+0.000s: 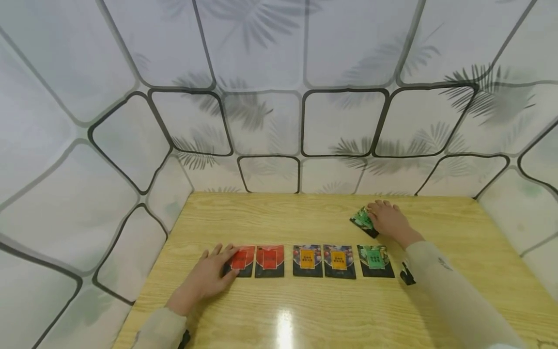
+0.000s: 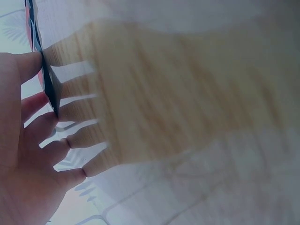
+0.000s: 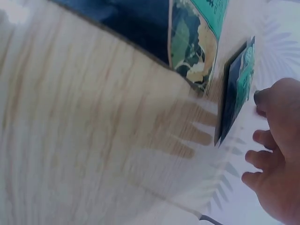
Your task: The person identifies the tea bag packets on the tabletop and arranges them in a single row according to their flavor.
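My left hand (image 1: 207, 275) rests at the left end of a row of packets, its fingers spread and touching the outer red-and-black packet (image 1: 242, 261). In the left wrist view that packet (image 2: 50, 89) shows edge-on beside the thumb and fingers. Beside it lies a second red-and-black packet (image 1: 270, 261). Farther back on the right, my right hand (image 1: 389, 221) is over the right side of a slanted green-and-black packet (image 1: 363, 221). The right wrist view has loosely bent fingers close to this packet (image 3: 238, 89), with no grip visible. Another green packet (image 1: 375, 260) lies in the row.
Two yellow-labelled packets (image 1: 307, 261) lie mid-row between the red and green ones. All lie on a wood-grain table (image 1: 244, 310). Patterned white walls (image 1: 270, 123) rise at the back and both sides. A small black item (image 1: 407, 275) shows by the right sleeve.
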Motion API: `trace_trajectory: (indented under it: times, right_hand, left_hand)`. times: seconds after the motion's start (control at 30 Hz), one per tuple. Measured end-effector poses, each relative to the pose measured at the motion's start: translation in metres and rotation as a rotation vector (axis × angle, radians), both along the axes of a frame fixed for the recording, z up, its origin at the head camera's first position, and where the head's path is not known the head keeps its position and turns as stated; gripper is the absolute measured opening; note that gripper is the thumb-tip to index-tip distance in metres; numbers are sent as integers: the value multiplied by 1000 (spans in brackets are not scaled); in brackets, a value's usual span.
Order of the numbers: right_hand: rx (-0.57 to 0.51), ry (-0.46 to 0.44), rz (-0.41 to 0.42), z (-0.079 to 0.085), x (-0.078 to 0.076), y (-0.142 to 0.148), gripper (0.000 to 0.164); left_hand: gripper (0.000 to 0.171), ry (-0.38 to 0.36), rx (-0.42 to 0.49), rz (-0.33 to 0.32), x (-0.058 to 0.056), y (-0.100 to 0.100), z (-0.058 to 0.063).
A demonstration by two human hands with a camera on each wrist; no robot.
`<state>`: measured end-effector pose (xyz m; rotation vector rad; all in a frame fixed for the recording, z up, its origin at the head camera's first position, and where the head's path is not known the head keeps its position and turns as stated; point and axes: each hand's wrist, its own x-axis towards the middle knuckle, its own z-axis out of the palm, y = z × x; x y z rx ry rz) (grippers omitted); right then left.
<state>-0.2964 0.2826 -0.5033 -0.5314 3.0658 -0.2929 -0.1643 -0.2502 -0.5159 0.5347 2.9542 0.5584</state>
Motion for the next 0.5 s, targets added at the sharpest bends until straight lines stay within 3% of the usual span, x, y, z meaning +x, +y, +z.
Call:
trace_trajectory:
  times: [0.2,0.5]
  right_hand:
    - [-16,-63,89,2,8,1,47]
    - [-40,-49,24,-7,20,13,50]
  left_hand:
    - [63,-8,-2,5,0,0,-1]
    - [62,-10,-4,5,0,-1,0]
